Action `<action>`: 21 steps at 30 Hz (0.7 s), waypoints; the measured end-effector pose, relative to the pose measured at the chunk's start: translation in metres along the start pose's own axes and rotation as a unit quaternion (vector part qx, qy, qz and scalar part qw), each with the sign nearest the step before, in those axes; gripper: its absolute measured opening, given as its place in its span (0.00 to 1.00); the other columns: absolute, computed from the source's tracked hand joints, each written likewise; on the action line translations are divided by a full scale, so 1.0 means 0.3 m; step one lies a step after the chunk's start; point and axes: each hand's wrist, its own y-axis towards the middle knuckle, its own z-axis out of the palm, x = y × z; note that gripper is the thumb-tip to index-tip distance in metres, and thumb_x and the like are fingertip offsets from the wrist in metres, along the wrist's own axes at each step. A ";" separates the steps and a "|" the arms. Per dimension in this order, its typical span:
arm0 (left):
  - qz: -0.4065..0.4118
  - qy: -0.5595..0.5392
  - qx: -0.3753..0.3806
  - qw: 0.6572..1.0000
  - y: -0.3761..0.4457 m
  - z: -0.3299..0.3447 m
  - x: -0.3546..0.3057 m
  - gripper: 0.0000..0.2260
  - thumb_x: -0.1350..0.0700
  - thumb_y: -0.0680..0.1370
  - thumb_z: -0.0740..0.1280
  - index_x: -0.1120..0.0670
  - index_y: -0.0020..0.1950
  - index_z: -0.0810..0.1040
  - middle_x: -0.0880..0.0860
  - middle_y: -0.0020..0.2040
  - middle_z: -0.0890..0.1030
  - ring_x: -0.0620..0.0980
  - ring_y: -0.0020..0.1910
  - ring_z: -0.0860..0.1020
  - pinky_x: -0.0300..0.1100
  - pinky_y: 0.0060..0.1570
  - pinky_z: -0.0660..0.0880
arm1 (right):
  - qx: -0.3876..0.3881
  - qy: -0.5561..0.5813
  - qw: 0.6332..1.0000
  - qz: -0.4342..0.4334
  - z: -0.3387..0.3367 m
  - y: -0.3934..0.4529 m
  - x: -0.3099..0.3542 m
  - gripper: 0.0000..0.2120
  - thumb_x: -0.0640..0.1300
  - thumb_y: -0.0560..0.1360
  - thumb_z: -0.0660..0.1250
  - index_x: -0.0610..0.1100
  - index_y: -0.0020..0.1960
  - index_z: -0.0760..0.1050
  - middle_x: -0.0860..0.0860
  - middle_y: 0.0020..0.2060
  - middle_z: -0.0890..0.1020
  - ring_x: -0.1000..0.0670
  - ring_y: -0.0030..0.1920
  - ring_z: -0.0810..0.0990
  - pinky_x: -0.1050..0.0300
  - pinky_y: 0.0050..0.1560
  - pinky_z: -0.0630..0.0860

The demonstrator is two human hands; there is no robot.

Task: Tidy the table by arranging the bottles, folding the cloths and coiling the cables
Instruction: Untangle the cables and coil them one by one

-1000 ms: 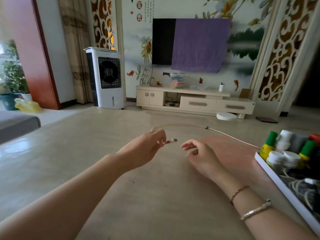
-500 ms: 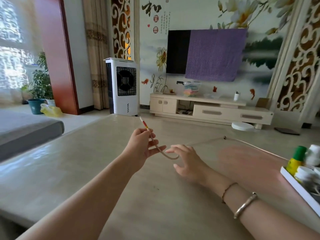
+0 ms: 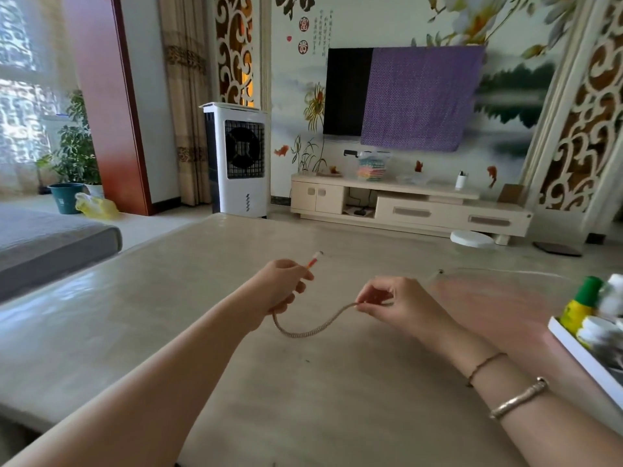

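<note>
Above the middle of the table (image 3: 202, 332), a pale braided cable (image 3: 303, 330), sagging in a shallow loop between both hands. Near its plug end, gripped by the left hand (image 3: 279, 289), fingers curled round it, with the red-and-white connector (image 3: 315, 259) poking up and out past the knuckles. Further along, pinched by the right hand (image 3: 394, 303) between thumb and fingertips, remaining fingers bent. Beyond that pinch, running on across the tabletop toward the right edge as a thin pale line, blurred with a small dark clip on it. Hands apart, loop hanging just over the surface; whether touching it, cannot tell.

On the right wrist, a thin cord bracelet (image 3: 485, 364) and a metal bangle (image 3: 519, 397).

At the right edge of the table, a white tray (image 3: 583, 358), partly cut off by the frame, holding a yellow bottle with a green cap (image 3: 581, 305), white-capped jars (image 3: 596, 326) and something dark and tangled, too blurred to name.

Past the table, a low cream cabinet (image 3: 411, 205) against the wall, with a screen above half covered by a purple cloth (image 3: 421, 96). Left of that, a white air cooler (image 3: 237, 160) standing upright. Far left, a potted plant (image 3: 72, 156) by the window and a grey cushion edge (image 3: 50, 244).
</note>
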 end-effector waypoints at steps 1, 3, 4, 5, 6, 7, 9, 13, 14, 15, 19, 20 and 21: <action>0.011 0.046 0.032 0.998 -0.009 0.018 -0.004 0.11 0.49 0.80 0.62 0.54 0.50 0.79 0.49 0.38 0.74 0.43 0.28 0.67 0.33 0.23 0.61 | -0.009 0.015 1.000 -0.005 -0.004 -0.003 0.007 0.02 0.46 0.72 0.74 0.51 0.42 0.81 0.57 0.37 0.82 0.58 0.41 0.80 0.58 0.48 0.78; 0.032 0.131 0.066 0.989 -0.021 0.054 -0.007 0.17 0.38 0.75 0.65 0.52 0.49 0.79 0.47 0.38 0.76 0.43 0.31 0.68 0.33 0.25 0.63 | -0.011 0.026 0.999 -0.017 -0.007 -0.012 0.019 0.03 0.47 0.71 0.74 0.51 0.42 0.81 0.56 0.38 0.82 0.59 0.40 0.79 0.63 0.44 0.76; 0.039 0.160 0.072 0.984 -0.026 0.066 -0.007 0.19 0.35 0.72 0.66 0.51 0.47 0.78 0.46 0.37 0.76 0.44 0.32 0.68 0.33 0.26 0.63 | -0.008 0.028 0.999 -0.025 -0.004 -0.016 0.027 0.03 0.47 0.71 0.74 0.51 0.42 0.80 0.56 0.38 0.81 0.59 0.40 0.79 0.64 0.42 0.75; 0.045 0.180 0.081 0.979 -0.028 0.077 -0.006 0.20 0.34 0.70 0.68 0.50 0.46 0.77 0.45 0.37 0.77 0.44 0.33 0.68 0.33 0.27 0.63 | -0.006 0.032 0.999 -0.033 0.001 -0.019 0.036 0.03 0.47 0.71 0.74 0.51 0.41 0.81 0.56 0.38 0.81 0.60 0.39 0.78 0.66 0.42 0.73; 0.050 0.195 0.094 0.975 -0.030 0.088 -0.004 0.20 0.35 0.69 0.70 0.50 0.46 0.77 0.45 0.37 0.79 0.44 0.33 0.69 0.33 0.27 0.63 | -0.006 0.039 0.998 -0.039 0.005 -0.025 0.044 0.03 0.48 0.71 0.74 0.49 0.42 0.81 0.55 0.38 0.80 0.60 0.39 0.78 0.67 0.41 0.72; 0.055 0.202 0.109 0.972 -0.033 0.089 -0.002 0.19 0.36 0.68 0.71 0.50 0.46 0.77 0.45 0.38 0.80 0.44 0.33 0.69 0.34 0.28 0.64 | -0.007 0.042 0.998 -0.045 0.010 -0.023 0.057 0.05 0.48 0.71 0.74 0.48 0.43 0.81 0.55 0.38 0.80 0.59 0.39 0.78 0.67 0.40 0.71; 0.063 0.192 0.146 0.968 -0.039 0.096 0.001 0.17 0.41 0.70 0.72 0.52 0.48 0.77 0.45 0.38 0.84 0.43 0.32 0.71 0.34 0.28 0.65 | -0.012 0.027 0.998 -0.047 0.016 -0.024 0.071 0.07 0.48 0.71 0.74 0.46 0.45 0.82 0.55 0.39 0.81 0.58 0.40 0.78 0.66 0.41 0.72; 0.053 0.174 0.174 0.968 -0.051 0.102 -0.007 0.05 0.55 0.78 0.67 0.55 0.45 0.77 0.48 0.32 0.84 0.40 0.27 0.76 0.32 0.28 0.68 | -0.020 -0.045 0.998 -0.048 0.020 -0.039 0.059 0.05 0.47 0.74 0.71 0.49 0.48 0.77 0.55 0.44 0.79 0.59 0.46 0.77 0.63 0.50 0.75; 0.045 0.166 0.177 0.969 -0.055 0.100 -0.009 0.05 0.57 0.80 0.65 0.56 0.45 0.77 0.49 0.31 0.83 0.42 0.27 0.77 0.34 0.30 0.69 | -0.024 -0.072 0.996 -0.048 0.022 -0.042 0.051 0.04 0.45 0.75 0.70 0.49 0.48 0.76 0.55 0.44 0.78 0.59 0.47 0.76 0.61 0.51 0.75; 0.040 0.157 0.178 0.971 -0.060 0.095 -0.011 0.07 0.58 0.80 0.63 0.57 0.44 0.77 0.50 0.29 0.82 0.43 0.26 0.77 0.36 0.31 0.69 | -0.030 -0.101 0.993 -0.045 0.019 -0.044 0.040 0.04 0.43 0.74 0.69 0.50 0.48 0.75 0.54 0.44 0.78 0.58 0.48 0.76 0.59 0.52 0.75; 0.039 0.137 0.130 0.981 -0.071 0.076 -0.017 0.11 0.59 0.82 0.59 0.59 0.43 0.76 0.49 0.22 0.75 0.44 0.20 0.72 0.38 0.29 0.68 | -0.067 -0.209 0.975 0.026 -0.007 -0.033 -0.053 0.07 0.45 0.75 0.68 0.49 0.52 0.77 0.54 0.49 0.78 0.50 0.55 0.72 0.56 0.55 0.68; 0.036 0.126 0.110 0.985 -0.068 0.073 -0.017 0.12 0.59 0.82 0.58 0.59 0.42 0.75 0.48 0.21 0.72 0.44 0.18 0.70 0.36 0.26 0.67 | -0.080 -0.222 0.969 0.067 -0.016 -0.032 -0.081 0.08 0.47 0.75 0.68 0.49 0.54 0.77 0.53 0.51 0.77 0.49 0.56 0.70 0.56 0.55 0.67; 0.030 0.107 0.093 0.989 -0.065 0.072 -0.016 0.12 0.59 0.83 0.58 0.59 0.41 0.75 0.48 0.19 0.69 0.44 0.17 0.68 0.34 0.23 0.67 | -0.094 -0.232 0.962 0.108 -0.024 -0.032 -0.105 0.09 0.49 0.76 0.68 0.49 0.54 0.78 0.52 0.52 0.76 0.48 0.57 0.69 0.56 0.55 0.67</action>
